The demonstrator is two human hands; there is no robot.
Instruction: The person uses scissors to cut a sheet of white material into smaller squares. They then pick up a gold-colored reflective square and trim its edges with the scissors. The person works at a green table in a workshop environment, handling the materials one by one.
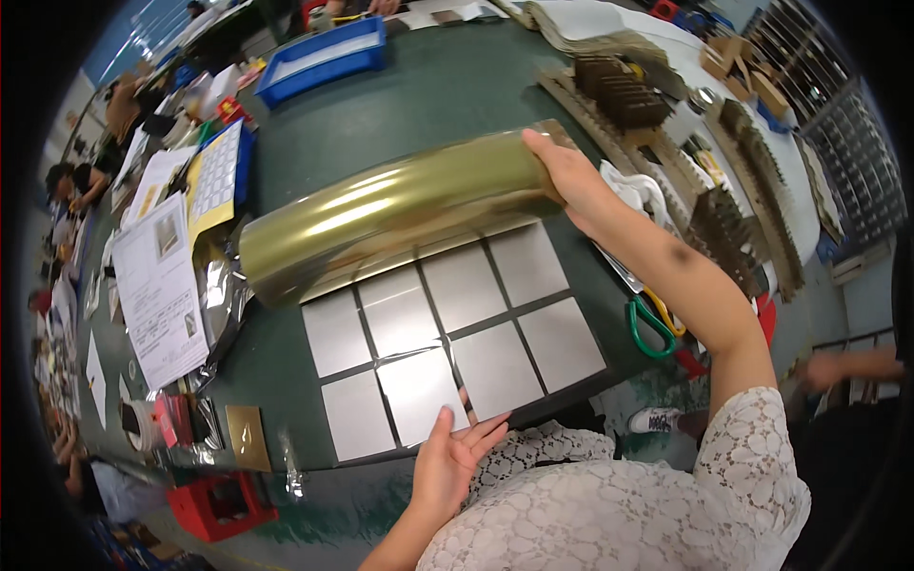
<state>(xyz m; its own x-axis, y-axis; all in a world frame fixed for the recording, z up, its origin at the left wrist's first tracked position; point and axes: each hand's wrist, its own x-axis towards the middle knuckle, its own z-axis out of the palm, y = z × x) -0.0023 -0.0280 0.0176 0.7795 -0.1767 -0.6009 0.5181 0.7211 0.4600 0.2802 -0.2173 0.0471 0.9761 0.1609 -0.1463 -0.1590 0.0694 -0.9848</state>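
Observation:
A shiny gold foil sheet (381, 214) is curled back into a roll over a grid of several square grey metal plates (447, 328) lying on the dark green table (400, 105). My right hand (566, 176) grips the far right end of the curled foil. My left hand (452, 457) rests with fingers spread at the near edge of the grid, its fingertips touching the front middle plate.
Scissors with green and yellow handles (652, 319) lie right of the plates. Printed papers (157, 285) and a small gold plate (249, 436) sit at the left, a red holder (219, 504) below. A blue tray (319, 57) stands far back; cardboard racks (666, 114) line the right.

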